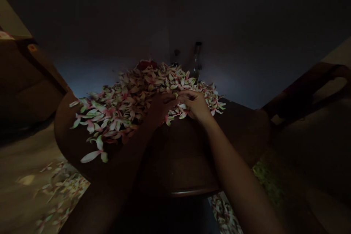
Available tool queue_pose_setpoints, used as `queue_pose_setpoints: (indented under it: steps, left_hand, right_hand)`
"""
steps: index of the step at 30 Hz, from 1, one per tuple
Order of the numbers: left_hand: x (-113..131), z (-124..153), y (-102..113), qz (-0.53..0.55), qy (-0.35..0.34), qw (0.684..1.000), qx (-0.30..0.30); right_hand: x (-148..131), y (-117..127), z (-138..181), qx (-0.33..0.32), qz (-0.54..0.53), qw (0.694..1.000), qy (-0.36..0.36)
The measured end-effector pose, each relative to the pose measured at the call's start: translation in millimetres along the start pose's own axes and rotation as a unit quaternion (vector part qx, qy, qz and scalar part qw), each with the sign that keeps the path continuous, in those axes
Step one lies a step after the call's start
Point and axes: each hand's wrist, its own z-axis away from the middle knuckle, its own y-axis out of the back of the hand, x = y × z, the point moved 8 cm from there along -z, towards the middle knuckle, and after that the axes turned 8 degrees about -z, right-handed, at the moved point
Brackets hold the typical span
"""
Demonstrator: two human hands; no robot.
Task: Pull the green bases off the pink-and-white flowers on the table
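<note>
No legible text, labels, brands, numbers or signs anywhere.

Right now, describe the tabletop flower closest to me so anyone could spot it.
On the dark table, find the heap of pale flowers. One flower juts from its near-left edge, set apart by a long whitish petal pointing left.

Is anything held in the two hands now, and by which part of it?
I cannot tell. The left hand and right hand are close together at the flowers, but it is too dark to see whether anything is pinched.
</note>
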Motion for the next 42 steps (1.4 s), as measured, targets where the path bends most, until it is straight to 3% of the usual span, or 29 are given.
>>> queue_pose_setpoints:
  steps: [6,10,15,23,32,42]
  left_hand:
    - [-2,1,4,-0.009,0.006,0.999,0.032]
    - [3,2,9,-0.052,-0.003,0.998,0.045]
    - [13,2,13,-0.157,-0.046,0.984,0.067]
    - [29,6,9,-0.227,-0.09,0.969,0.044]
    - [22,3,10,-0.238,-0.095,0.966,0.044]
    - [26,4,9,-0.226,-0.11,0.967,0.035]
  right_hand:
    - [-6,0,-1,0.009,0.0,1.0,0.028]
    - [-13,-4,2,-0.012,0.101,0.994,0.048]
    - [-32,-11,9,-0.023,0.257,0.96,0.11]
    - [-34,-22,13,-0.063,0.381,0.911,0.145]
    - [-33,-16,11,-0.034,0.31,0.943,0.12]
    - [-30,-15,11,-0.045,0.292,0.95,0.099]
